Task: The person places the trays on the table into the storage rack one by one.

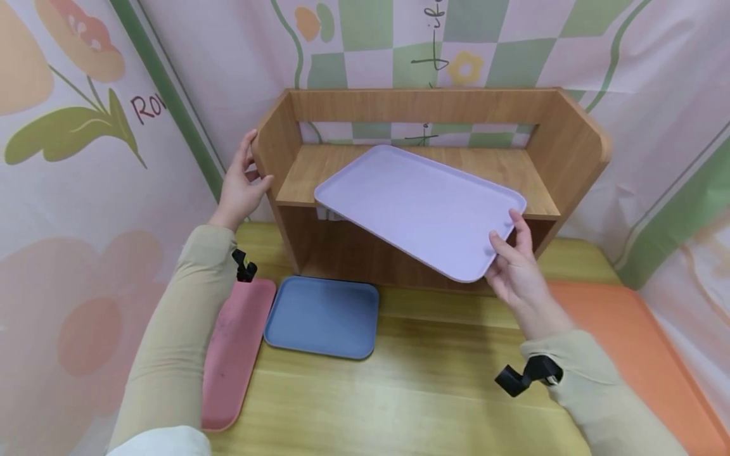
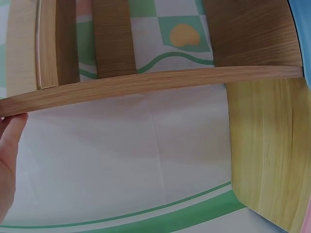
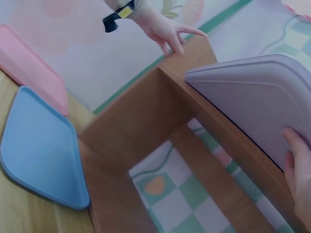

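A light purple tray point(image 1: 419, 209) slants across the upper board of a wooden desk shelf point(image 1: 407, 104), its near right corner jutting out past the front edge. My right hand point(image 1: 521, 278) pinches that tray at its right end. In the right wrist view, the tray's underside point(image 3: 248, 97) shows above the board, with the right fingers point(image 3: 294, 145) against it. At the shelf's left side panel point(image 1: 279, 145), my left hand point(image 1: 239, 190) touches the outer face and front edge with its fingers spread. The left wrist view catches only part of this hand point(image 2: 7, 165), against the panel.
A blue tray point(image 1: 322, 316) lies on the wooden table point(image 1: 399, 392) before the shelf's left half. Beside it is a pink tray point(image 1: 239, 354), partly under my left forearm. An orange tray point(image 1: 633, 342) lies at the right. Patterned curtains point(image 1: 365, 38) hang behind and at both sides.
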Demonstrator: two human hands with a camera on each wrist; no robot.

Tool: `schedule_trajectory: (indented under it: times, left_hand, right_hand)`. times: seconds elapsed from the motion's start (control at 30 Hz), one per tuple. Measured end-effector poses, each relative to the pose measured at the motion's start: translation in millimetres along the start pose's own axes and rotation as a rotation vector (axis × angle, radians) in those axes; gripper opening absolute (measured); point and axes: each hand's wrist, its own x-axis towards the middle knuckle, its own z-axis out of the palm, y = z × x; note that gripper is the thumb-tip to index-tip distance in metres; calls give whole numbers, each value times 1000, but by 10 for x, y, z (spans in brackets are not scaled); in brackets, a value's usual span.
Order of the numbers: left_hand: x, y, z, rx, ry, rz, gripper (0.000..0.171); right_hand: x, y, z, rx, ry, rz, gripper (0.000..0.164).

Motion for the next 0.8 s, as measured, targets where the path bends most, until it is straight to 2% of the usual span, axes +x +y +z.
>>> schedule_trajectory:
  times: [0.17,0.3,0.4,0.5,0.8]
  left_hand:
    - [-5,12,-4,-2,1,1,84]
    - [-3,15,-15,12,0,1,84]
    - [-3,12,-9,14,0,2,84]
    - [1,19,-15,19,-3,1,84]
    - [-14,25,-3,8,-1,6,84]
  right_hand:
    - [46,58,46,-15,-41,85,47]
    - [64,87,67,-132,-107,127,51]
    - [60,102,97,-202,-122,144,53]
    - [65,145,159,-219,-96,144,55]
    - [36,461,475,-311,71,107,66]
